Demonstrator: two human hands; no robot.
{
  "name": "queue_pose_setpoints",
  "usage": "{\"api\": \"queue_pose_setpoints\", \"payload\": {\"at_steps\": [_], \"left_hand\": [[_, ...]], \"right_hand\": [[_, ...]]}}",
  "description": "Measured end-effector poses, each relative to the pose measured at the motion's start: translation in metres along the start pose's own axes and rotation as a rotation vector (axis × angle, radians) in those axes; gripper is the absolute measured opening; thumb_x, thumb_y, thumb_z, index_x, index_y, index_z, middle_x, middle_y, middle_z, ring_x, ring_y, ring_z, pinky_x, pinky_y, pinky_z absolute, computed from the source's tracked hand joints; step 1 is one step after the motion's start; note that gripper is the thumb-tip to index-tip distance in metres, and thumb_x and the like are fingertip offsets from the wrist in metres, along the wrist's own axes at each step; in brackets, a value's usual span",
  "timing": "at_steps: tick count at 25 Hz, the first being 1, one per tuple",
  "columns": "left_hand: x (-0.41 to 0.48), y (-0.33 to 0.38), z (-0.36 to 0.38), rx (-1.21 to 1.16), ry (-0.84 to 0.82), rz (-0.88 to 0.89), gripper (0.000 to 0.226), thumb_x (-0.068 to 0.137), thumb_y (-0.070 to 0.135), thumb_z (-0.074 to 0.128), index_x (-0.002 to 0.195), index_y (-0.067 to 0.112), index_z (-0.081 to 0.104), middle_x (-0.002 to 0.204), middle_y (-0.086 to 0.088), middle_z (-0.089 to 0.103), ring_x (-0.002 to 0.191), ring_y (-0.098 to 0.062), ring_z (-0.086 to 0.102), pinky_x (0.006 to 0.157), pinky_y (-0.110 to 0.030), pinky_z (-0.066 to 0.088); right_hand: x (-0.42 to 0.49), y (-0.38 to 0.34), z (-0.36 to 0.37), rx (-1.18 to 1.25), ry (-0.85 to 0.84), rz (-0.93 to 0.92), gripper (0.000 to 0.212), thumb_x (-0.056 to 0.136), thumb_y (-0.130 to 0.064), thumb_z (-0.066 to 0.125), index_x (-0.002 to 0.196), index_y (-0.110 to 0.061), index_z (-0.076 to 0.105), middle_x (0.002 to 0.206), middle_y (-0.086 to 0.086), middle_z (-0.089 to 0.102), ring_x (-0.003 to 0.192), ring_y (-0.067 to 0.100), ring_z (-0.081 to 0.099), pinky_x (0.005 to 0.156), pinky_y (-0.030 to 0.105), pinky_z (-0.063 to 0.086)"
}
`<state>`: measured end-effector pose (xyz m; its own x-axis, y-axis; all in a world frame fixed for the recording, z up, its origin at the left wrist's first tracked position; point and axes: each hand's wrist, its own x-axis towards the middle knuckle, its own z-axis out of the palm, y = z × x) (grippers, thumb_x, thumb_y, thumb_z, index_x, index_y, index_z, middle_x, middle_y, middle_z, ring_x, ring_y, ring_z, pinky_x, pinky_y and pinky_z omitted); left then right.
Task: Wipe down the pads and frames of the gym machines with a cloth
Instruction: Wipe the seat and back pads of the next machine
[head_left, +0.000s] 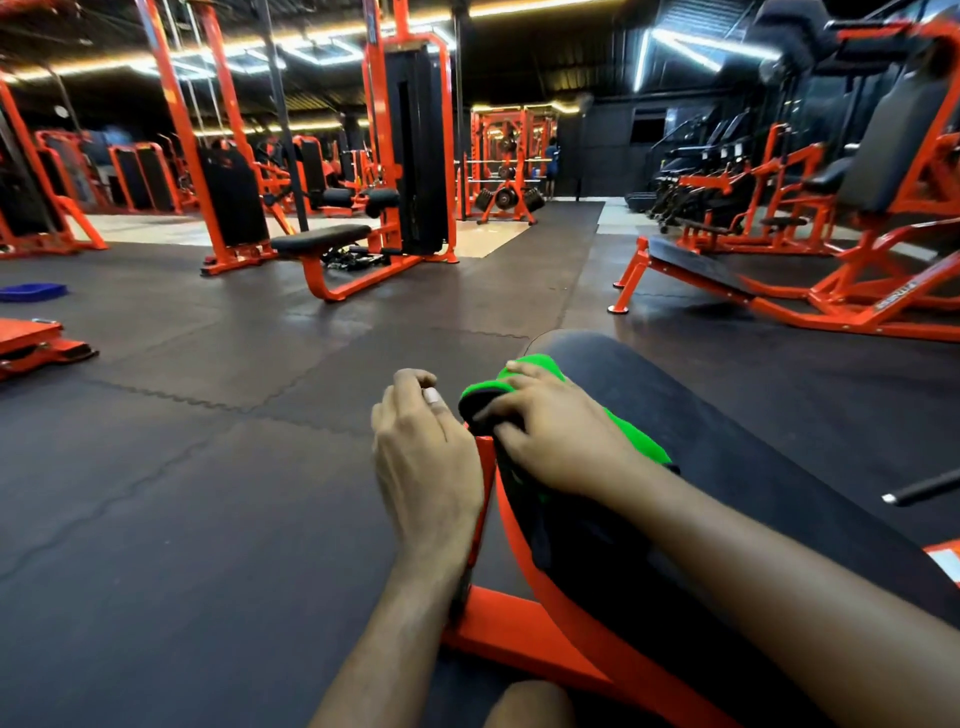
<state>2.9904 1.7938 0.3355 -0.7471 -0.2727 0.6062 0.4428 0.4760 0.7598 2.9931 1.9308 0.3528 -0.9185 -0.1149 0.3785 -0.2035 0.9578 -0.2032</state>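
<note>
Item: green cloth (545, 366), on front edge of black pad (727, 441), under yr R hand (561, 441), fingers curled over it. L hand (426, 452): loosely curled beside orange frame (519, 634), grip unclear. Press evenly, follow rim, then frame.

Bare forearms (395, 623), white band (432, 396) on L hand (427, 457) finger

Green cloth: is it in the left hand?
No, the right hand grips the green cloth on the black pad, while the left hand is beside it, apart from the cloth.
</note>
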Motion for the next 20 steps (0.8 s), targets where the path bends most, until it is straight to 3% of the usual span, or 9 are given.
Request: {"api": "queue_pose_setpoints", "payload": {"at_steps": [3,5,7,9,13,15,18,20], "left_hand": [[0.004,0.014,0.019,0.028,0.009,0.028,0.011,0.099,0.015,0.044,0.103,0.017,0.054,0.103,-0.006,0.059,0.103,-0.028,0.05,0.083,-0.05,0.045],[0.005,0.025,0.033,0.091,-0.043,0.03,0.006,0.098,0.015,0.045,0.1,0.016,0.051,0.103,-0.007,0.057,0.102,-0.031,0.051,0.081,-0.05,0.044],[0.008,0.031,0.045,0.154,-0.133,0.017,0.007,0.099,0.015,0.042,0.1,0.014,0.049,0.104,-0.008,0.055,0.1,-0.033,0.053,0.08,-0.05,0.045],[0.017,0.035,0.059,0.254,-0.268,0.002,0.013,0.1,0.017,0.04,0.108,0.012,0.049,0.112,-0.011,0.054,0.106,-0.036,0.054,0.082,-0.049,0.044],[0.037,0.042,0.094,0.453,-0.609,-0.019,0.023,0.101,0.021,0.037,0.122,0.012,0.04,0.124,-0.016,0.051,0.116,-0.042,0.053,0.088,-0.047,0.041],[0.046,0.043,0.108,0.481,-0.668,-0.052,0.018,0.101,0.022,0.035,0.116,0.013,0.037,0.125,-0.019,0.054,0.116,-0.043,0.053,0.084,-0.044,0.038],[0.056,0.041,0.121,0.509,-0.701,-0.088,0.008,0.103,0.026,0.032,0.105,0.018,0.033,0.124,-0.02,0.059,0.116,-0.043,0.055,0.079,-0.041,0.031],[0.059,0.039,0.125,0.518,-0.697,-0.082,0.011,0.104,0.029,0.029,0.105,0.019,0.035,0.123,-0.02,0.06,0.114,-0.042,0.056,0.079,-0.041,0.03]], "right_hand": [[0.054,0.017,-0.002,-0.011,-0.054,0.073,0.038,0.08,-0.029,0.048,0.101,-0.03,0.079,0.107,0.006,0.069,0.116,0.027,0.056,0.091,0.034,0.048],[0.086,0.028,-0.005,0.017,-0.121,0.182,0.031,0.078,-0.027,0.052,0.095,-0.028,0.079,0.099,0.008,0.072,0.103,0.029,0.061,0.074,0.03,0.047],[0.111,0.041,-0.009,0.074,-0.173,0.268,0.03,0.067,-0.032,0.053,0.086,-0.03,0.078,0.096,0.006,0.073,0.099,0.029,0.063,0.07,0.029,0.044],[0.131,0.06,-0.01,0.115,-0.199,0.323,0.033,0.065,-0.035,0.056,0.089,-0.032,0.078,0.103,0.003,0.073,0.103,0.027,0.062,0.074,0.03,0.043],[0.165,0.108,-0.002,0.102,-0.183,0.402,0.028,0.084,-0.029,0.058,0.106,-0.024,0.074,0.113,-0.001,0.067,0.102,0.025,0.054,0.082,0.032,0.041],[0.179,0.13,0.003,0.074,-0.183,0.401,0.031,0.084,-0.032,0.054,0.105,-0.021,0.074,0.109,0.0,0.063,0.099,0.025,0.053,0.087,0.034,0.045],[0.194,0.167,0.012,-0.095,-0.262,0.303,0.05,0.077,-0.041,0.044,0.113,-0.021,0.071,0.118,0.006,0.064,0.112,0.035,0.06,0.096,0.041,0.052],[0.201,0.196,0.015,-0.145,-0.281,0.317,0.039,0.093,-0.033,0.047,0.119,-0.015,0.07,0.124,0.016,0.063,0.117,0.038,0.058,0.097,0.041,0.05]]}}
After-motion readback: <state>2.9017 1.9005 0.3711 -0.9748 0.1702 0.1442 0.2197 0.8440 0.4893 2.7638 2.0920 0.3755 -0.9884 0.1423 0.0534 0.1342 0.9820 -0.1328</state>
